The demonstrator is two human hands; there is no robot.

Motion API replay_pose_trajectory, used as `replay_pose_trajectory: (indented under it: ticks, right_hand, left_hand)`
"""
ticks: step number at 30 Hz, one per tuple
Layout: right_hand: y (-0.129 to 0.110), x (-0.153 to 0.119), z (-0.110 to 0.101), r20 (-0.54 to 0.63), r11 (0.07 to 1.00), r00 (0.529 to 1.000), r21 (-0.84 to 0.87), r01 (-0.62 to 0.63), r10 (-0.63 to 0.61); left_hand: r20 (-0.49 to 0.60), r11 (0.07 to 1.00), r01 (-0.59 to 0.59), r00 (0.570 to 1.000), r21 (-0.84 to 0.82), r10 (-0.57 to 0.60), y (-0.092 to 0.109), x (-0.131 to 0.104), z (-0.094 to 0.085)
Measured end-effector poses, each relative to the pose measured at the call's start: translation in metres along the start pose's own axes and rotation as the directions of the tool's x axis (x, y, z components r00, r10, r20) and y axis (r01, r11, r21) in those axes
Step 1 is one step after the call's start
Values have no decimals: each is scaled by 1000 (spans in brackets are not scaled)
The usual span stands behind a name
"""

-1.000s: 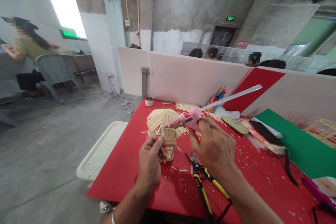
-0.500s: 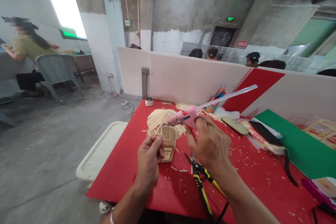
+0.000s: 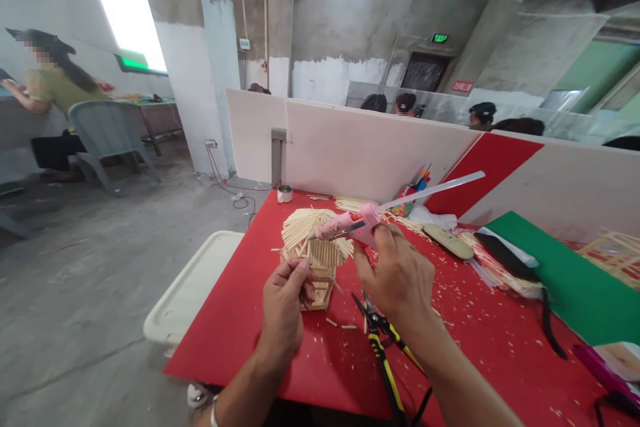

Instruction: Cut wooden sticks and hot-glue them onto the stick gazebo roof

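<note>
My right hand (image 3: 397, 273) grips a pink hot glue gun (image 3: 350, 223) with a long clear glue stick (image 3: 435, 190) poking out of its back. Its nozzle points left, close to the tip of a thin wooden stick (image 3: 304, 250) pinched in my left hand (image 3: 285, 300). Whether nozzle and stick touch, I cannot tell. Behind and below my left fingers stands a small model built of pale wooden sticks (image 3: 324, 273), partly hidden by that hand. Pliers with black and yellow handles (image 3: 381, 353) lie spread beside it, under my right wrist.
Stick offcuts litter the red table (image 3: 235, 320). A roll of tape (image 3: 285, 194) stands at the back left corner. Loose sticks, a pen holder (image 3: 413, 193), a tan case (image 3: 447, 241) and a green board (image 3: 575, 280) lie further right. A white partition (image 3: 380, 153) rises behind.
The glue gun's back end and glue stick have tipped down slightly. My left hand stays nearly still; the view has shifted a little.
</note>
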State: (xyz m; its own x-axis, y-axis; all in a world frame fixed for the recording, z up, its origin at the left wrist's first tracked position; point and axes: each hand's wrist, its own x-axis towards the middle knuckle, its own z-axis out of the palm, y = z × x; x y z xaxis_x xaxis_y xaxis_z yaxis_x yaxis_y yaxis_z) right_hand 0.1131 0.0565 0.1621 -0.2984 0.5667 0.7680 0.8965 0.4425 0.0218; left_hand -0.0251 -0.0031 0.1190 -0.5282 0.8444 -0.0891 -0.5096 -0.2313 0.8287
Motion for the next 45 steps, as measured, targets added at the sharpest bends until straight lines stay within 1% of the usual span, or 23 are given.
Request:
replay_pose_trajectory:
  ticks: [7, 13, 19, 25, 32, 41, 45]
  right_hand:
    - [3, -9, 5, -56, 1000, 998, 12, -25, 25]
    - [0, -17, 8, -43, 996, 995, 19, -85, 85]
    - [-8, -27, 14, -31, 983, 985, 75, -169, 171]
    - [-15, -37, 21, -8, 969, 971, 71, -238, 239]
    - [-16, -37, 21, -9, 966, 967, 60, -253, 254]
    - [-18, -37, 23, 30, 956, 957, 43, -290, 288]
    - [-19, -37, 23, 23, 955, 956, 46, -293, 292]
  left_hand:
    - [6, 1000, -7, 1000, -13, 7, -3, 0, -2]
    - [-9, 999, 12, 1000, -33, -13, -2, 0, -2]
    - [-13, 998, 21, 1000, -57, -21, -3, 1, -3]
    - [-2, 998, 17, 1000, -58, -17, -2, 1, -2]
    - [13, 998, 23, 1000, -62, -22, -2, 3, -2]
    - [25, 999, 22, 999, -28, -21, -4, 4, -3]
    - [25, 1000, 21, 999, -20, -20, -4, 5, -3]
